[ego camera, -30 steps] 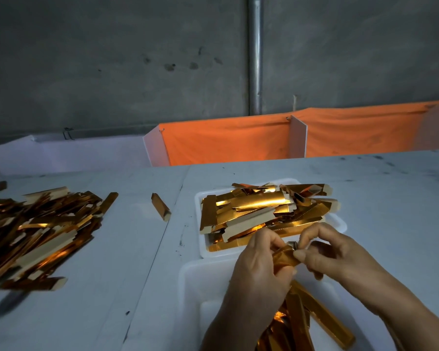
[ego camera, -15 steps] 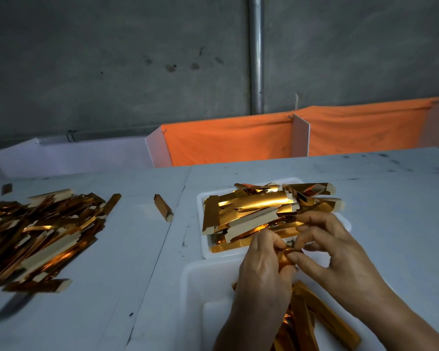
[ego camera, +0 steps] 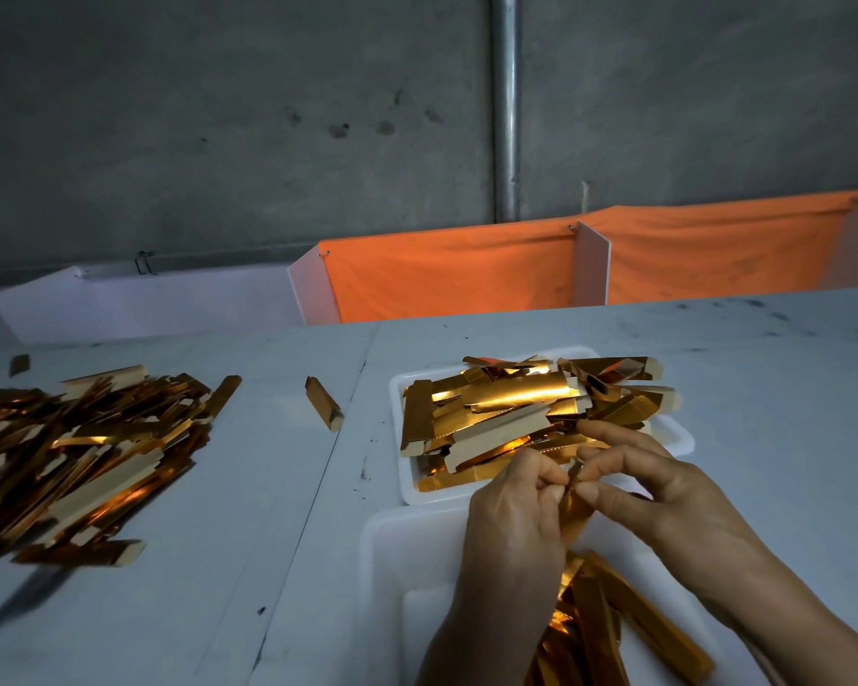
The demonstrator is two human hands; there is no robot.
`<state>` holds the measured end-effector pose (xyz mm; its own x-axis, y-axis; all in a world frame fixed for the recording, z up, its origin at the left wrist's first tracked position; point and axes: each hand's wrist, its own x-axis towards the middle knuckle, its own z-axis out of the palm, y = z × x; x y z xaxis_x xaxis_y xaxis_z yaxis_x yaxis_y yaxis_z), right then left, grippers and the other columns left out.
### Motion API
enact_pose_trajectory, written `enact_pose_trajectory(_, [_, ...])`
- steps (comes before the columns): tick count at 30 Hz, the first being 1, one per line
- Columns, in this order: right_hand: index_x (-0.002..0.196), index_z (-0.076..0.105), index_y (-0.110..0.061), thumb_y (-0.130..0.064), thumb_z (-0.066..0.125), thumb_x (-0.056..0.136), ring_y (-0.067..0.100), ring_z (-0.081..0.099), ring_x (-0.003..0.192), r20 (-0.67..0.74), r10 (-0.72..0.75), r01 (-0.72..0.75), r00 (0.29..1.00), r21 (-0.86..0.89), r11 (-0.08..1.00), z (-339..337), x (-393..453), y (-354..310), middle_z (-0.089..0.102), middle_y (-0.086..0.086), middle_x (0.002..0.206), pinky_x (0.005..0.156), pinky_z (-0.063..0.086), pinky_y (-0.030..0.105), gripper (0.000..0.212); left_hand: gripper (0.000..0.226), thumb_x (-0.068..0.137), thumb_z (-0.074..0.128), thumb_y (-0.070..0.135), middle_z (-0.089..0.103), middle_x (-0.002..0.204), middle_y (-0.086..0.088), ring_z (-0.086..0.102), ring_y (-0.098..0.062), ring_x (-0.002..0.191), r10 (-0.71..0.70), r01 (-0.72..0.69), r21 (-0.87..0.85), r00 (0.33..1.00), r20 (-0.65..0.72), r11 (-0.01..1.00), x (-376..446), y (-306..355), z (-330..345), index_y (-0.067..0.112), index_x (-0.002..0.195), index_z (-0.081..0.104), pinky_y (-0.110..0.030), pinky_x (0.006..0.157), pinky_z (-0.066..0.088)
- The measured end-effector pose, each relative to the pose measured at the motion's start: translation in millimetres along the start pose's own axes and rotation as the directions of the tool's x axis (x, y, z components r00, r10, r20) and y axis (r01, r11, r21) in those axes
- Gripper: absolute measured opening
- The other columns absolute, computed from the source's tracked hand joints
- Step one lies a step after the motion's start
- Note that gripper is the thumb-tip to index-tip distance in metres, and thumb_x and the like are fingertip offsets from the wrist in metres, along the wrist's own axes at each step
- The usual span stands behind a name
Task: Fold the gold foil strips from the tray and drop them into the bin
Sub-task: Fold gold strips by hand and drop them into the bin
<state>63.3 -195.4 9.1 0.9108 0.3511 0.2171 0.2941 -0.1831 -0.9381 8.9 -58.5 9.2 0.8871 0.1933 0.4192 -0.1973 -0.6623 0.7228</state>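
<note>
A white tray [ego camera: 398, 388] in the middle of the table is heaped with flat gold foil strips [ego camera: 516, 403]. In front of it stands a white bin [ego camera: 387, 547] holding several folded gold strips [ego camera: 630, 616]. My left hand [ego camera: 511, 527] and my right hand [ego camera: 664, 492] meet over the bin's far edge. Both pinch one gold foil strip [ego camera: 576, 512] between thumb and fingertips; it stands nearly upright and is mostly hidden by the fingers.
A large loose pile of gold strips [ego camera: 80, 453] covers the table's left side. One folded strip [ego camera: 324, 402] lies alone between that pile and the tray. Orange cloth panels [ego camera: 447, 274] with white dividers stand along the table's far edge, before a grey wall.
Both hands have shifted a little away from me toward the tray. The held strip has turned more upright between the fingers, and my right fingers have closed in on its top end.
</note>
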Motion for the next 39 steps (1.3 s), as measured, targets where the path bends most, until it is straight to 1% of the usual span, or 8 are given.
enact_pose_trajectory(3, [0.071, 0.074, -0.024, -0.014, 0.072, 0.078, 0.003, 0.046, 0.126, 0.07, 0.041, -0.047, 0.997, 0.088, 0.995, -0.4, -1.7, -1.3, 0.054, -0.027, 0.129, 0.1, 0.034, 0.032, 0.012, 0.02, 0.1, 0.041, 0.024, 0.056, 0.093, 0.014, 0.057, -0.001, 0.087, -0.02, 0.02, 0.009, 1.0, -0.011, 1.0, 0.2, 0.5, -1.2, 0.025, 0.112, 0.057, 0.0, 0.067, 0.041])
enact_pose_trajectory(8, [0.069, 0.072, -0.027, -0.01, 0.07, 0.082, -0.001, 0.045, 0.122, 0.03, 0.023, -0.024, 0.999, 0.032, 0.999, -0.1, -1.0, -0.4, 0.055, -0.026, 0.125, 0.093, 0.036, 0.024, 0.021, 0.019, 0.097, 0.05, 0.027, 0.064, 0.09, 0.015, 0.061, 0.002, 0.081, 0.058, -0.058, -0.001, 0.998, 0.012, 0.998, -5.0, 3.9, -0.3, 0.025, 0.11, 0.062, -0.007, 0.068, 0.049])
enact_pose_trajectory(12, [0.073, 0.074, -0.027, -0.012, 0.067, 0.082, -0.001, 0.048, 0.122, 0.075, 0.017, -0.02, 0.997, 0.04, 0.999, -3.4, -0.8, -1.2, 0.057, -0.026, 0.123, 0.103, 0.038, 0.036, 0.019, 0.011, 0.095, 0.053, 0.031, 0.062, 0.084, 0.018, 0.061, 0.0, 0.082, -0.066, 0.069, -0.104, 0.997, 0.031, 0.992, -4.1, 3.6, -1.8, 0.03, 0.1, 0.062, -0.007, 0.067, 0.047])
enact_pose_trajectory(18, [0.072, 0.071, -0.035, -0.009, 0.067, 0.084, 0.001, 0.057, 0.086, 0.097, -0.053, 0.065, 0.994, -0.121, 0.991, -3.2, -2.5, -5.7, 0.057, -0.015, 0.092, 0.066, 0.051, 0.019, 0.029, 0.008, 0.096, 0.051, 0.031, 0.064, 0.086, 0.012, 0.061, -0.002, 0.082, -0.132, 0.141, -0.141, 0.989, 0.069, 0.98, -4.2, 5.2, -5.3, 0.031, 0.095, 0.059, -0.007, 0.065, 0.047])
enact_pose_trajectory(23, [0.075, 0.072, -0.022, -0.007, 0.069, 0.082, 0.002, 0.057, 0.066, 0.09, -0.026, 0.035, 0.996, -0.102, 0.994, -2.5, -3.6, -7.4, 0.057, -0.001, 0.086, 0.059, 0.049, 0.014, 0.017, 0.007, 0.097, 0.049, 0.03, 0.058, 0.081, 0.014, 0.058, -0.002, 0.077, -0.115, 0.12, -0.096, 0.992, 0.056, 0.988, -3.5, 4.0, -4.1, 0.032, 0.092, 0.053, -0.003, 0.058, 0.041])
enact_pose_trajectory(28, [0.073, 0.074, -0.021, -0.006, 0.07, 0.08, 0.012, 0.063, 0.068, 0.095, 0.0, 0.003, 0.995, -0.036, 0.999, -3.0, -3.0, -6.9, 0.06, 0.005, 0.086, 0.064, 0.051, 0.016, 0.018, 0.008, 0.098, 0.046, 0.031, 0.058, 0.083, 0.014, 0.058, -0.001, 0.079, -0.098, 0.1, -0.062, 0.995, 0.036, 0.993, -2.1, 1.3, -3.1, 0.033, 0.092, 0.052, -0.002, 0.06, 0.043])
enact_pose_trajectory(34, [0.08, 0.075, -0.018, -0.027, 0.063, 0.077, 0.015, 0.068, 0.075, 0.115, 0.097, -0.117, 0.989, 0.181, 0.976, -5.4, -2.0, -6.6, 0.069, 0.007, 0.082, 0.065, 0.055, 0.02, 0.015, 0.008, 0.099, 0.042, 0.038, 0.051, 0.091, 0.021, 0.05, 0.006, 0.079, -0.071, 0.072, -0.036, 0.997, 0.007, 0.997, -3.8, 1.0, -0.5, 0.037, 0.101, 0.05, 0.001, 0.064, 0.039])
enact_pose_trajectory(39, [0.086, 0.076, -0.015, -0.014, 0.052, 0.094, 0.021, 0.071, 0.084, 0.091, 0.141, -0.159, 0.986, 0.247, 0.956, -7.5, -0.4, -6.4, 0.071, 0.008, 0.09, 0.069, 0.057, 0.023, 0.025, 0.009, 0.098, 0.046, 0.032, 0.052, 0.085, 0.027, 0.052, 0.015, 0.082, -0.062, 0.062, -0.074, 0.998, 0.007, 0.995, -3.4, 5.9, -1.9, 0.04, 0.099, 0.05, 0.003, 0.067, 0.04])
